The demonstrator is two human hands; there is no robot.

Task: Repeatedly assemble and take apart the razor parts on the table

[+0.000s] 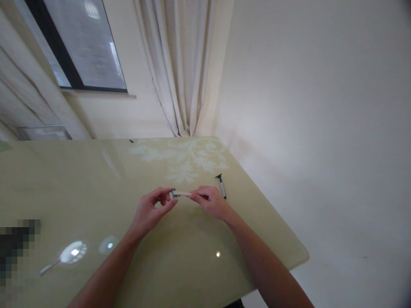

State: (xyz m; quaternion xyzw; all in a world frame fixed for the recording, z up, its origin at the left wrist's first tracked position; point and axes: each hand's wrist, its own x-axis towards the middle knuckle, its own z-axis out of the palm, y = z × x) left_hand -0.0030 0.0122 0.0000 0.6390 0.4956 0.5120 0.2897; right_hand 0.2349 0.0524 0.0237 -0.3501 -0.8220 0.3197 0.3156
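Both my hands are raised a little above a glossy olive-green table (80, 184). Between them lies a small razor (181, 194) with a pale handle and a teal head, held level. My right hand (210, 201) pinches the handle end. My left hand (150, 210) pinches the teal head end with thumb and forefinger. A second razor (221, 185) with a dark head and a grey handle lies on the table just beyond my right hand.
The table has a pale floral pattern (183, 158) at its far side and a rounded right corner (302, 256). Behind it hang cream curtains (183, 64) beside a window (83, 42). White floor lies to the right. A blurred dark patch (16, 244) sits at the left edge.
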